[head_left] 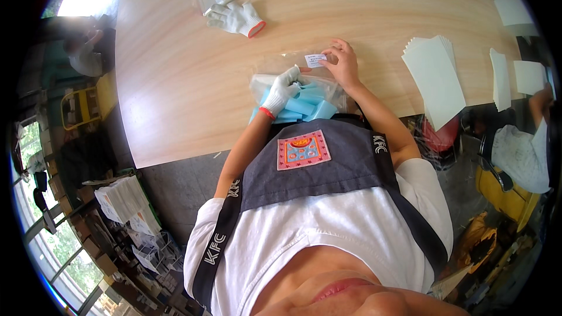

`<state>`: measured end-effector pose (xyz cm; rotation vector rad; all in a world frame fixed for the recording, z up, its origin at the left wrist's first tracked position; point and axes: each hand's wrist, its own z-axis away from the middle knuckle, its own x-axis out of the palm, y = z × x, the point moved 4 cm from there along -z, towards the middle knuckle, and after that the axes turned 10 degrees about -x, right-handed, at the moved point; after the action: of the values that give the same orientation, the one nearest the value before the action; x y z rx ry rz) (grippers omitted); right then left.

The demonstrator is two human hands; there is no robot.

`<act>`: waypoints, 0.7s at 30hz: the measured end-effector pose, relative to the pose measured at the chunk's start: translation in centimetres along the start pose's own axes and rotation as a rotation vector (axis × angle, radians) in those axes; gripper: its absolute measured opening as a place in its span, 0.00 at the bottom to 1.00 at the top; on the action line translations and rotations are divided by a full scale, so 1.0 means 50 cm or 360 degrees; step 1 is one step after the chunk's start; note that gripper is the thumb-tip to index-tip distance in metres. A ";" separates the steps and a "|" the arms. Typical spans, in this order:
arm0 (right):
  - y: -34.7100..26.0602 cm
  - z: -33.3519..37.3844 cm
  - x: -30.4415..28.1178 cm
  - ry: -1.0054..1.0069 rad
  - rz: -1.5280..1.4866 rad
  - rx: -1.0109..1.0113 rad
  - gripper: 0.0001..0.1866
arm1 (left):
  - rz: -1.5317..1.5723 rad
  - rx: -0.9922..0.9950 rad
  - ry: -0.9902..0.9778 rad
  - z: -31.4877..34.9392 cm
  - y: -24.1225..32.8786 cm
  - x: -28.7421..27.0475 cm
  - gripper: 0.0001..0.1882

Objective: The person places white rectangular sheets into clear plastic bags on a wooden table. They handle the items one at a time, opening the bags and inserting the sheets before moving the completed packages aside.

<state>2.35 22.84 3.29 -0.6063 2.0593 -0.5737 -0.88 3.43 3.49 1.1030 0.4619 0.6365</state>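
The right hand [342,63], bare, pinches a small white rectangular printed label [315,60] at its right end between thumb and fingers. The label extends leftward from these fingertips, its long axis running roughly left to right, and lies over the transparent plastic bag [283,61]; contact between label and film cannot be determined.

The left hand [282,93], in a white knitted glove with a red cuff, lies to the near left of the label. Its fingers are bent over the bag; whether they grip the film cannot be told. The right hand is the nearer to the label. Light-blue folded pieces [300,106] lie just right of and below the left hand, at the near edge of the pale wood-grain table [181,82].

Clearance: bare tabletop extends left of the left hand and between the right hand and the fanned stack of white rectangular sheets [434,79] to its right. Beyond the left hand, well apart, lies a loose white knitted glove with an orange-red cuff [235,20].
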 end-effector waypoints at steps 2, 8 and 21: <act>-0.002 0.006 -0.005 0.0023 -0.0163 0.0048 0.18 | -0.0024 0.0014 0.0000 -0.002 0.003 0.003 0.25; 0.031 0.023 0.022 -0.0029 -0.0893 0.0678 0.20 | -0.0022 0.0032 -0.0010 -0.003 0.005 0.001 0.25; 0.069 0.010 0.037 -0.0382 -0.0806 0.0713 0.10 | 0.0168 -0.0029 -0.0039 -0.003 -0.007 -0.004 0.24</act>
<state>1.18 24.29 -0.15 -0.8784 1.4795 -1.1563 -1.05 3.29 3.12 1.1220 0.3781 0.7177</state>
